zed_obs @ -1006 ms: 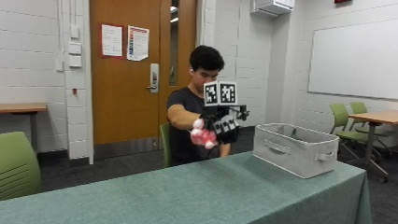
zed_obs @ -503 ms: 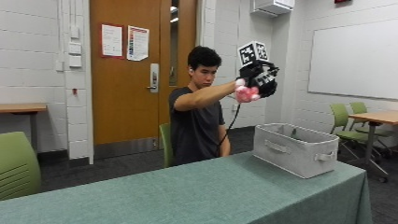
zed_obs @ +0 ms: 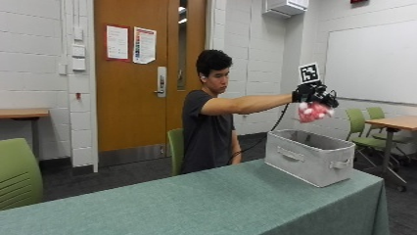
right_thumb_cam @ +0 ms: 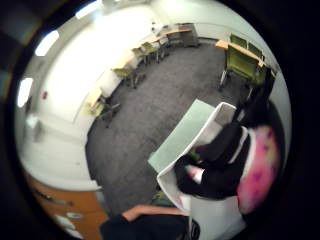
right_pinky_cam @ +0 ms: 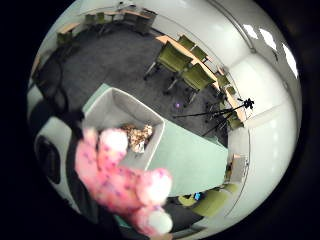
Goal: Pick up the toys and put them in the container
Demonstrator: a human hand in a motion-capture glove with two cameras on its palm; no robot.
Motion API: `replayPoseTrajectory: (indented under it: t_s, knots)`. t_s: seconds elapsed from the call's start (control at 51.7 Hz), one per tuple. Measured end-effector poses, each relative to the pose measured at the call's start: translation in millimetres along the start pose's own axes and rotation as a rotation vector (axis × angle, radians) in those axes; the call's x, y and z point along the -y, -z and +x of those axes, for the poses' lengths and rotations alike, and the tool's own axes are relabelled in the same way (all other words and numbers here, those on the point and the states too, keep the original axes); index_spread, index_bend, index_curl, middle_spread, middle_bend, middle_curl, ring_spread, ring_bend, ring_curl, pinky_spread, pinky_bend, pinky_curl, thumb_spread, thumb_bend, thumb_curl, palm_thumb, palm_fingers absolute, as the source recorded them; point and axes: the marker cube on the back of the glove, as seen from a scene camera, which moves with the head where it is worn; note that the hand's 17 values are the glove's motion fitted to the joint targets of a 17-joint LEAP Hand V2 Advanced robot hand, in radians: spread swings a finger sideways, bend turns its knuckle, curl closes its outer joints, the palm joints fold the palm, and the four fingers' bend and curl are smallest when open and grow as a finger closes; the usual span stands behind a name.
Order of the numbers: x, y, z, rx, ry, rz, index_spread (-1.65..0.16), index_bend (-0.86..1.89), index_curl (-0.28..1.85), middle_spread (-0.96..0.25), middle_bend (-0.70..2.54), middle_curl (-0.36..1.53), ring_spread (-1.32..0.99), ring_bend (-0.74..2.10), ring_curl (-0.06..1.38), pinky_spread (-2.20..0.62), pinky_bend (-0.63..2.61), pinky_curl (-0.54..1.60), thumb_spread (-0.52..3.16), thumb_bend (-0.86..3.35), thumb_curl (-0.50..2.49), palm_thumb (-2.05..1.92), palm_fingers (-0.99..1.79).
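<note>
A person seated behind the green table [zed_obs: 196, 205] stretches the gloved right hand [zed_obs: 312, 95] out above the grey fabric container [zed_obs: 310, 156]. That hand grips a pink plush toy [zed_obs: 312, 112] with white paws, which hangs well above the container's open top. In the little finger side palm view the pink toy [right_pinky_cam: 120, 180] is close to the palm, and the container [right_pinky_cam: 125, 125] lies below with a mottled brown toy [right_pinky_cam: 136, 136] inside. In the thumb side palm view black gloved fingers [right_thumb_cam: 220, 165] curl round the pink toy [right_thumb_cam: 257, 170] over the container [right_thumb_cam: 200, 150].
The container stands at the table's right end near the corner. A green chair [zed_obs: 19, 171] is at the near left, another [zed_obs: 174, 149] behind the person. More tables and green chairs [zed_obs: 365, 132] stand at the right. An orange door [zed_obs: 143, 73] is behind.
The hand with the pink toy has swung from in front of the chest, up past head height, and out to the right, and is now over the container.
</note>
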Motion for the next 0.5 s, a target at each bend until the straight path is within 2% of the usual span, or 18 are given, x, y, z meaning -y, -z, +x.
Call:
replayPoseTrajectory:
  t_s: [0.039, 0.058, 0.077, 0.097, 0.116, 0.155, 0.232, 0.329, 0.406, 0.503]
  knots:
    - [-2.0, -6.2, 1.6, -0.011, 0.013, -0.045, -0.28, 0.42, 0.85, -0.29, 0.96, 0.64, -0.39, 1.13, 0.49, -0.46, 0.78, 0.38, 1.10, 0.03, 0.89, 0.43, 1.10]
    - [-2.7, -9.7, 3.6, -0.016, -0.005, -0.075, -0.28, 0.45, 0.86, -0.29, 0.98, 0.64, -0.39, 1.13, 0.49, -0.46, 0.75, 0.37, 1.10, 0.05, 0.90, 0.45, 1.15]
    - [-3.3, -12.8, 5.8, -0.019, -0.034, -0.104, -0.28, 0.36, 0.84, -0.29, 0.87, 0.61, -0.39, 1.12, 0.48, -0.43, 0.79, 0.38, 1.15, -0.01, 0.86, 0.34, 0.95]
    - [-4.0, -15.0, 8.1, -0.017, -0.063, -0.128, -0.28, 0.33, 0.83, -0.26, 0.71, 0.57, -0.37, 1.02, 0.46, -0.38, 0.76, 0.38, 1.20, -0.11, 0.77, 0.17, 0.42]
    - [-5.0, -16.2, 10.9, -0.018, -0.083, -0.143, -0.26, 0.34, 0.89, -0.24, 0.65, 0.58, -0.35, 1.00, 0.50, -0.35, 0.82, 0.45, 1.20, -0.14, 0.73, 0.08, 0.20]
    - [-7.6, -16.8, 18.2, -0.039, -0.103, -0.152, -0.25, 0.28, 0.87, -0.21, 0.59, 0.56, -0.31, 0.92, 0.50, -0.31, 0.87, 0.47, 1.17, -0.16, 0.67, -0.07, 0.00]
    - [-16.6, -9.9, 27.9, -0.040, -0.087, -0.134, -0.25, 0.17, 0.75, -0.16, 0.52, 0.50, -0.29, 0.79, 0.39, -0.24, 0.85, 0.40, 1.13, -0.15, 0.57, -0.17, -0.02]
    - [-35.4, 10.3, 23.9, 0.132, 0.022, -0.120, -0.24, 0.18, 0.69, -0.13, 0.46, 0.47, -0.27, 0.69, 0.32, -0.18, 0.84, 0.37, 1.10, -0.14, 0.48, -0.19, -0.02]
    - [-55.9, 16.6, 58.0, -0.032, -0.061, -0.096, -0.23, 0.18, 0.68, -0.11, 0.43, 0.46, -0.26, 0.64, 0.30, -0.15, 0.83, 0.36, 1.08, -0.14, 0.41, -0.19, -0.02]
    - [-91.7, 27.6, 83.5, -0.046, -0.084, -0.088, -0.22, 0.18, 0.65, -0.10, 0.42, 0.46, -0.25, 0.61, 0.29, -0.14, 0.82, 0.35, 1.06, -0.13, 0.34, -0.19, 0.00]
